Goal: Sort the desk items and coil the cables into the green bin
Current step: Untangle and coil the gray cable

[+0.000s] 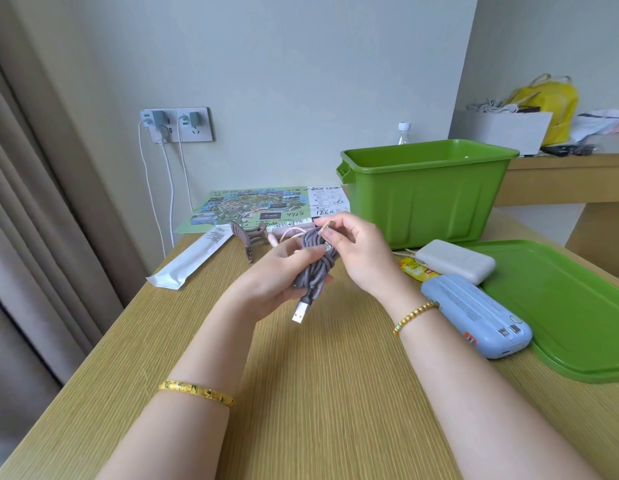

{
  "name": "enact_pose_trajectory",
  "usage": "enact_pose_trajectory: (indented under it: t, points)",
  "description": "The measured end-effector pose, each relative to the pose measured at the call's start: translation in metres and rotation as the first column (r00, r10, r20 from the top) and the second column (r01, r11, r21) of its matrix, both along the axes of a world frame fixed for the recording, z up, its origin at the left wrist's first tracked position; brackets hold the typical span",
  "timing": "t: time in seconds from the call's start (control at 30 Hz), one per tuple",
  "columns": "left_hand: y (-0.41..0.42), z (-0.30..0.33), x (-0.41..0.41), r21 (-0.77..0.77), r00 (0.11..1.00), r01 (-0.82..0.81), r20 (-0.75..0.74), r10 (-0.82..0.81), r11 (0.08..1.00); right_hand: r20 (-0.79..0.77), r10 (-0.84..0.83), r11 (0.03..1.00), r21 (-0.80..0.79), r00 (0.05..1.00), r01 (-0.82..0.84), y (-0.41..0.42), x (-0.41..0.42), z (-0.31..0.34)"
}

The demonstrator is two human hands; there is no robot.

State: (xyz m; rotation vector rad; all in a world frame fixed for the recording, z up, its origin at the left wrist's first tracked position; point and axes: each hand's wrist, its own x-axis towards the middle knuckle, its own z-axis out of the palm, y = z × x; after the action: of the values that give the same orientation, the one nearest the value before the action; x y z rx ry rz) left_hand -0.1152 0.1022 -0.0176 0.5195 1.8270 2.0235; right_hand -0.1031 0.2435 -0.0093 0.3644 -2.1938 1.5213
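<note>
Beside green bin (427, 195), both hands, left (276, 282) and right (356, 254), gripping coiled grey cable (313, 268); map sheet (256, 206) handwritten "1260".

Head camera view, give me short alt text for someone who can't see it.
Two hands hold a coiled grey cable above a wooden desk: the left hand grips the bundle, the right hand pinches one end. An open green bin stands behind, its lid and two power banks to the right.

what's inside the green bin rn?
Only the upper inner walls of the green bin show, bare. Its floor is hidden behind the front wall, so contents are unknown. The grey cable is still outside, in both hands.
</note>
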Motion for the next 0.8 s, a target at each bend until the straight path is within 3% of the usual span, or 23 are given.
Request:
enact_pose_trajectory:
  t: [0.17, 0.4, 0.63, 0.8]
  points:
    - [0.002, -0.003, -0.001, -0.016, 0.998, -0.005, -0.06, 0.004, 1.0, 0.058, -0.007, 0.986, -0.168, 0.998, 0.017, 0.0, 0.001, 0.001]
    - [0.001, -0.01, -0.003, 0.034, 0.994, 0.046, -0.1, -0.043, 0.998, 0.19, 0.102, 0.833, -0.553, 0.976, 0.021, -0.001, 0.004, 0.005]
    - [-0.001, -0.013, -0.004, 0.042, 0.994, 0.05, -0.104, -0.045, 0.998, 0.207, 0.167, 0.772, -0.636, 0.964, 0.003, 0.0, 0.002, 0.002]
    - [0.019, -0.016, 0.008, 0.109, 0.975, -0.164, -0.135, 0.178, 0.98, 0.223, 0.154, 0.764, -0.645, 0.963, 0.028, 0.001, 0.001, -0.002]
